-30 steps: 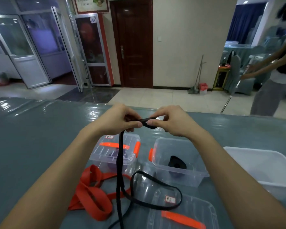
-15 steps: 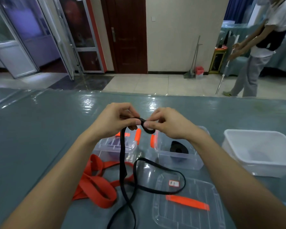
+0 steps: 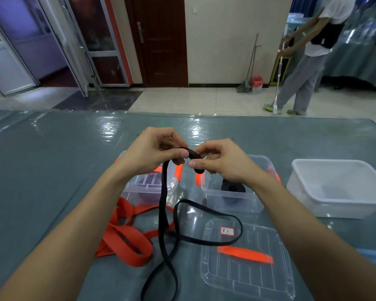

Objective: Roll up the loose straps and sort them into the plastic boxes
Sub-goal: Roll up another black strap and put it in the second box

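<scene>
The near end of the black strap [image 3: 162,203] is cut off by the lower edge. Its top end is partly hidden between the fingers, so the number of turns wound there cannot be told. A dark shape is seen dimly through the closed box [image 3: 139,190] below the left hand [image 3: 152,153]; what it is cannot be made out. The far rim of the open box [image 3: 215,200] is covered by the right hand [image 3: 221,164]. A white label [image 3: 227,231] with two handwritten characters is stuck on the loose lid [image 3: 248,276], which lies nearer than the right hand; the writing is too small to be read with certainty.

Both hands are held above the boxes, close together, with fingers curled. The black strap is pinched between thumb and forefinger of the left hand. Its curled-over end is gripped by the thumb and fingers of the right hand, so that a small loop is formed between the two. From the left hand the strap hangs down to the counter [image 3: 41,170], where it is laid in a wide loop over the lid's corner and across the red strap [image 3: 126,242]. The red strap is spread in loose folds below the left forearm, beside the closed box. A black roll [image 3: 233,189] is seen in the open box, under the right wrist. A white tub [image 3: 339,187] is set to the right of the right hand, apart from the open box.
</scene>
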The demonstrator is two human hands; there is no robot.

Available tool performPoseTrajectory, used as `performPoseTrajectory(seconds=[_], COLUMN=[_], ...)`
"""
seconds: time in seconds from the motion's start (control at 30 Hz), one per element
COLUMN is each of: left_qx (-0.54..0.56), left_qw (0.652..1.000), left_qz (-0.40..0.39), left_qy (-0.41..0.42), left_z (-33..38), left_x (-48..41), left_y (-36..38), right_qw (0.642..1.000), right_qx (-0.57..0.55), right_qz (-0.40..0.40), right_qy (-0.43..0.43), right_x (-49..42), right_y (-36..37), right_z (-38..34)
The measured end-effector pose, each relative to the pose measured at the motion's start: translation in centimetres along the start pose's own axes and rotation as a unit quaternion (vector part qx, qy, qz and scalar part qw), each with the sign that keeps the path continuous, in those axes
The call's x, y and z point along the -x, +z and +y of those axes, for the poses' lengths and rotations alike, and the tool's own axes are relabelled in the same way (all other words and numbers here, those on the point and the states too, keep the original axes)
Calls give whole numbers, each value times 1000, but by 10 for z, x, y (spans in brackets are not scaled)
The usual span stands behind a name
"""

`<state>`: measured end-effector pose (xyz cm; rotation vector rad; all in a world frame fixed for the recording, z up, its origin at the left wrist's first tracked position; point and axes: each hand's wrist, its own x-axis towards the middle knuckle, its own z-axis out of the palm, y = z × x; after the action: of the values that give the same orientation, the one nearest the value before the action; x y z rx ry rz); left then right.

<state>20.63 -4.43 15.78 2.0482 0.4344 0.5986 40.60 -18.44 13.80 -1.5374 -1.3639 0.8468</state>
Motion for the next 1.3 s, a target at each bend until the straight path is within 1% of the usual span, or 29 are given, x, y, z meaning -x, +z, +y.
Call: performPoseTrajectory(seconds=[0.1,0.27,0.47,0.53,0.67,0.8,0.93,1.03,1.13,1.23,1.3], left_qx=[-8,35,53,66,134,164,208,232,238,215,188], left_qw=[1000,999,997,995,987,981,971,963,961,967,975], left_qz=[2,25,60,69,83,84,89,113,119,118,106], left_qy=[6,8,11,-1,-31,-61,-76,-79,-80,-71,-57], left_z=[0,-3,-15,-22,-31,-38,-39,-40,-42,-42,-41], left_x=[-4,-9,-6,-5,-1,-2,-6,-8,-10,-13,-14], left_y=[3,7,18,25,42,46,53,59,63,64,61], right_qw=[999,996,979,969,951,926,893,881,868,870,889], right_qx=[-8,-49,-141,-179,-251,-329,-412,-438,-463,-458,-425], right_qz=[38,77,135,156,176,185,180,180,180,181,170], right_qy=[1,-18,-60,-62,-47,-24,-16,-14,-6,-3,0], right_x=[-1,3,4,4,4,4,4,4,5,6,8], right_y=[2,1,7,10,16,22,26,29,29,30,26], right_z=[3,5,11,12,17,24,29,32,35,39,44])
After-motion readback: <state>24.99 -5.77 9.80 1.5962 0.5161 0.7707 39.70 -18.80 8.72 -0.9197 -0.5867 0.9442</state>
